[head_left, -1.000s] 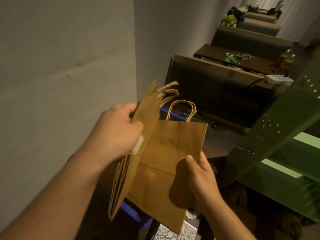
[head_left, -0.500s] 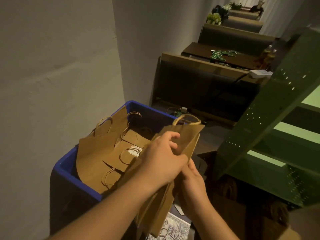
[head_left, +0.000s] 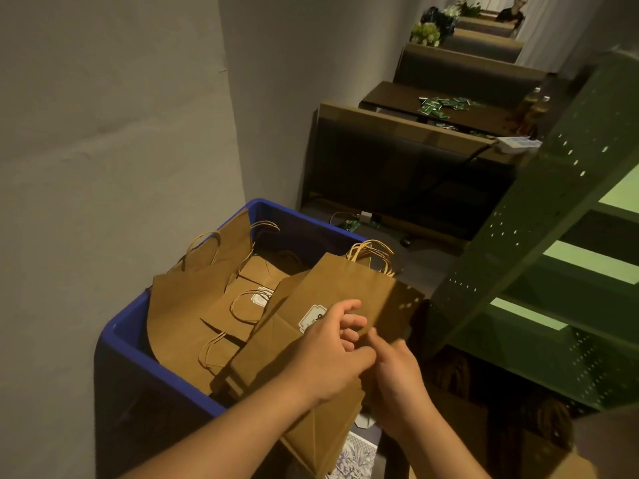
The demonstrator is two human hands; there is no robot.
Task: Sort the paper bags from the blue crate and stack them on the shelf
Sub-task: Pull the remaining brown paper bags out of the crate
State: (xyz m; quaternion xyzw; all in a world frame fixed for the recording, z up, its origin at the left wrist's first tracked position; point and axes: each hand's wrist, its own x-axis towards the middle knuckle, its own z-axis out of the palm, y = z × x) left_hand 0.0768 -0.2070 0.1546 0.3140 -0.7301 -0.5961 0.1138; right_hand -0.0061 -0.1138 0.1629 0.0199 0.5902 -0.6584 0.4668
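Note:
A stack of flat brown paper bags (head_left: 345,295) with twisted handles lies tilted over the right rim of the blue crate (head_left: 114,340). My left hand (head_left: 328,354) lies on top of the stack with curled fingers, covering part of a white label. My right hand (head_left: 394,378) grips the stack's right edge from beside and below. More brown bags (head_left: 193,305) stand and lie inside the crate, against the wall. The green perforated metal shelf (head_left: 539,243) rises to the right.
A grey wall (head_left: 103,133) runs along the left. Dark booth seats (head_left: 397,167) and a table with green cards (head_left: 439,105) stretch behind the crate. More brown bags (head_left: 491,426) sit low beside the shelf. A patterned paper lies on the floor below my hands.
The two held bags came together into one stack and tipped from upright to flat over the crate's rim. My view dropped, showing the crate's bags.

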